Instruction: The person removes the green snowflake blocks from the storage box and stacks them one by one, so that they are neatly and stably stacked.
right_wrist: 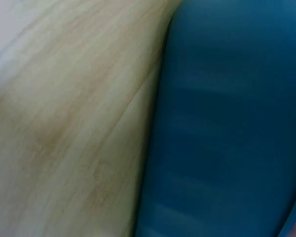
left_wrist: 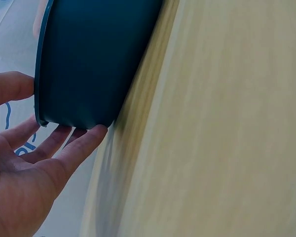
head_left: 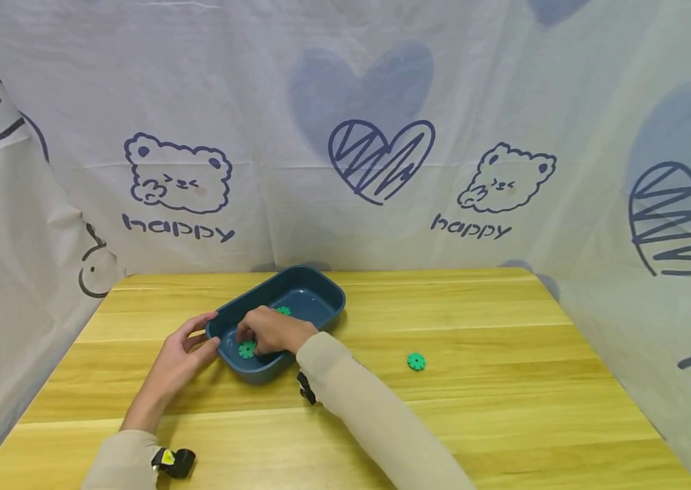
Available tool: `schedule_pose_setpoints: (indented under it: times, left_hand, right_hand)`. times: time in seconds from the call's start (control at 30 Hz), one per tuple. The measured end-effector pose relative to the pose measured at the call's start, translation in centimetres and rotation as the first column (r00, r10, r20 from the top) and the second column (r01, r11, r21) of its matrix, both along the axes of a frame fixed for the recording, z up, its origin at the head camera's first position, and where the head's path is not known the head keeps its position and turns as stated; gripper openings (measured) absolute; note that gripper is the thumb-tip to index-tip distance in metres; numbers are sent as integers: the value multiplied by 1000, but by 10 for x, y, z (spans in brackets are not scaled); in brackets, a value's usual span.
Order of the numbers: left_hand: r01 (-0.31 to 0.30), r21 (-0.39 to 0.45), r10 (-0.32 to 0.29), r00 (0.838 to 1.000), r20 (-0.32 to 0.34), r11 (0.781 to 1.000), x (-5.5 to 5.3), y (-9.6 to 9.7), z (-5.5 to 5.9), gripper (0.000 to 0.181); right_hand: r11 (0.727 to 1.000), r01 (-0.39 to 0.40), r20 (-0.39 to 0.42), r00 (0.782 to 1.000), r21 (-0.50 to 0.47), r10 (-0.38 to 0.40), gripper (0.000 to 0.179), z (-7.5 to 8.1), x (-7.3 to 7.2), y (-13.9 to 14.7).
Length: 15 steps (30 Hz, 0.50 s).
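Nearest, the left hand (head_left: 182, 361) is touching the near-left end of the blue tub (head_left: 254, 374), thumb and fingers standing apart. Should this contact slacken, the tub could be skidding or turning under a push from inside. To the right, a loose green disc (head_left: 416, 361) is lying flat on the counter (head_left: 535, 422). Inside the tub's near end, the right hand (head_left: 274, 330) is holding bent fingers at the near disc (head_left: 247, 350); whether they are pinching it I cannot tell. That disc, seemingly thin, could be slipping from the fingertips. The tub is standing upright, opening facing up, its long axis running from near left to far right. Further in, a far disc (head_left: 283, 311) is lying partly hidden. Behind, a printed cloth (head_left: 296, 218) is hanging.
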<state>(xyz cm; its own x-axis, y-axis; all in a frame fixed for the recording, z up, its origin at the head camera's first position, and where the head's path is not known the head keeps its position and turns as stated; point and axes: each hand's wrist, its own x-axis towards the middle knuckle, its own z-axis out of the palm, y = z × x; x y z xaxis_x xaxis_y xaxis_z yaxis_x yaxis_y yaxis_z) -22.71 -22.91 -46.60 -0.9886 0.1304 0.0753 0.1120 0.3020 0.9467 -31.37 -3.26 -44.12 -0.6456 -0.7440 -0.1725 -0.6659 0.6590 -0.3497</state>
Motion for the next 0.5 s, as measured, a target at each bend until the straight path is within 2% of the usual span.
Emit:
schedule_pose_setpoints:
  times: [0.17, 0.5]
  left_hand:
    - [0, 6, 0, 1000, 5, 1000, 1, 0, 0, 57]
    - [-11, 3, 11, 1000, 12, 1000, 0, 0, 0, 57]
  right_hand:
    - [1000, 0, 2, 1000, -5, 0, 34, 2, 1, 3]
    - [988, -41, -16, 999, -149, 39, 28, 19, 2, 25]
